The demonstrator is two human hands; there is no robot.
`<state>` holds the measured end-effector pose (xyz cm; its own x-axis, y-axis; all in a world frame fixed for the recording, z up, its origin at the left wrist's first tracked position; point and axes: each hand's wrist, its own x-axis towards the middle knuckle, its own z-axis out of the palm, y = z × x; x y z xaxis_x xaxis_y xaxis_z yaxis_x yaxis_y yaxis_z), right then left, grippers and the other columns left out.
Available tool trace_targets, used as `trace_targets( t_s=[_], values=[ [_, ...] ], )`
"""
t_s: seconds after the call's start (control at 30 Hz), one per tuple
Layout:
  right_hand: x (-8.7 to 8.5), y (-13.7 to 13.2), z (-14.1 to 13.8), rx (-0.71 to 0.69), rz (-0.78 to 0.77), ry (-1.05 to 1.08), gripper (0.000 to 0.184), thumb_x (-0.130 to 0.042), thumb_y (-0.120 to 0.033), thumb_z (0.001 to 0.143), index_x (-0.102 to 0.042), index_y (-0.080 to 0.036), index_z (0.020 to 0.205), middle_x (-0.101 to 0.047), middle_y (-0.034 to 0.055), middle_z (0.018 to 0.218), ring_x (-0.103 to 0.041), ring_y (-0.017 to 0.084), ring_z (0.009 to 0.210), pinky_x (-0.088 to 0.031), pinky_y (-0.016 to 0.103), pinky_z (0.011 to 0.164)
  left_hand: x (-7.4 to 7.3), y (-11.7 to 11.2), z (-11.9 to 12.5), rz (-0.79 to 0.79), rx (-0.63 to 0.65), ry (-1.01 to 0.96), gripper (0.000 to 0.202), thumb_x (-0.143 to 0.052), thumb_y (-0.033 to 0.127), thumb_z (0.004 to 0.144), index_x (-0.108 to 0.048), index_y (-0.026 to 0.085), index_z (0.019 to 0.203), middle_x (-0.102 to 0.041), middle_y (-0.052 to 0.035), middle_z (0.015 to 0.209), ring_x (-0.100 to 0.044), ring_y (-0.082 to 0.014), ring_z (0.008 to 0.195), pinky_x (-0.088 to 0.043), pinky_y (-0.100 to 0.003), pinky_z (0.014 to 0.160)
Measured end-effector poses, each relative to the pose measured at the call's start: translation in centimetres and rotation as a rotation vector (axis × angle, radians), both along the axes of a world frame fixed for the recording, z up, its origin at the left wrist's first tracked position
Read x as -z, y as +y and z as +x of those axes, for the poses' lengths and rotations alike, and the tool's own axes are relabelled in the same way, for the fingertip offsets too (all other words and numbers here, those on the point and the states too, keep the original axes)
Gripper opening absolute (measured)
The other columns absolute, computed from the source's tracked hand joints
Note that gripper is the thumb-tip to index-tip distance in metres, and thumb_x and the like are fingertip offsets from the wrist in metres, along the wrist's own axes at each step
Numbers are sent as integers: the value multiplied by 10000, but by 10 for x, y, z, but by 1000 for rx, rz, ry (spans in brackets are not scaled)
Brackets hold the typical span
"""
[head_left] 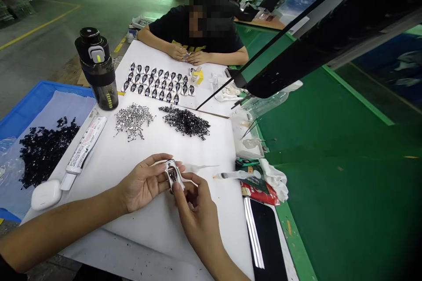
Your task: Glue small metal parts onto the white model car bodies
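Chrome metal clip point(173, 174) sits at lower centre of the frame, grasped by both hands: the left hand point(141, 184) cradles it palm-up while the right hand point(198, 215) pinches it. Just right of them, a syringe point(232, 175) lies on a white sheet point(158, 224), below a heap of silver metal pieces point(133, 120).

operator body, visible items: two bare hands, left hand point(141, 183) and right hand point(198, 213). right thumbnail point(176, 186) trimmed short. left forearm point(59, 228) and right forearm point(217, 259) uncovered, with no wristband or glove fitted. dark sleeve point(9, 268) enters at lower left frame corner, on left arm. sleeve fabric detail too dark to resolve.
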<state>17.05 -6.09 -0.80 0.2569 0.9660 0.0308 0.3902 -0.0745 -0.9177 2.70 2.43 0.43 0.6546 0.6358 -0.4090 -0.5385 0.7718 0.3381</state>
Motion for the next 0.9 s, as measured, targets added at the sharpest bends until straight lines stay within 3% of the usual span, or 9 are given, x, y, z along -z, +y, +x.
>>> trace_targets(
  t_s=[0.13, 0.23, 0.43, 0.67, 0.9],
  values=[
    [0, 5, 3, 8, -107, 347, 337, -626, -524, 924, -487, -220, 965, -641, -13, 653, -615, 142, 556, -519, 253, 525, 0, 0, 0, 47, 16, 45, 193, -731, 87, 836, -700, 128, 1023, -739, -138, 1150, -699, -224, 1105, -527, -355, 1000],
    [0, 8, 6, 52, -124, 372, 376, -667, -538, 889, -445, -235, 877, -631, -19, 647, -615, 144, 545, -511, 254, 507, -2, -2, 1, 77, 14, 103, 214, -782, 100, 797, -716, 122, 999, -736, -131, 1156, -693, -217, 1090, -512, -370, 1030],
    [1, 9, 12, 181, 19, -12, 314, -660, -496, 891, -546, -210, 953, -670, 15, 751, -549, 116, 530, -440, 225, 441, -5, -5, 4, 155, 47, 209, 300, -851, 296, 782, -737, 145, 1014, -743, -97, 1074, -672, -207, 1082, -455, -387, 1086],
    [3, 5, 14, 192, 162, -267, 176, -625, -365, 916, -566, -210, 972, -700, 36, 799, -635, 136, 584, -482, 212, 435, -4, -6, 2, 308, 112, 311, 298, -811, 395, 817, -739, 131, 934, -717, -117, 1128, -642, -224, 1079, -523, -385, 979],
    [15, -3, 12, 64, 234, -445, 121, -485, -276, 977, -459, -217, 1079, -696, 1, 750, -644, 152, 491, -475, 245, 425, -8, -15, -3, 710, 72, 511, 209, -646, 364, 947, -721, 172, 981, -715, -81, 1030, -633, -175, 884, -519, -311, 856]
  ],
)
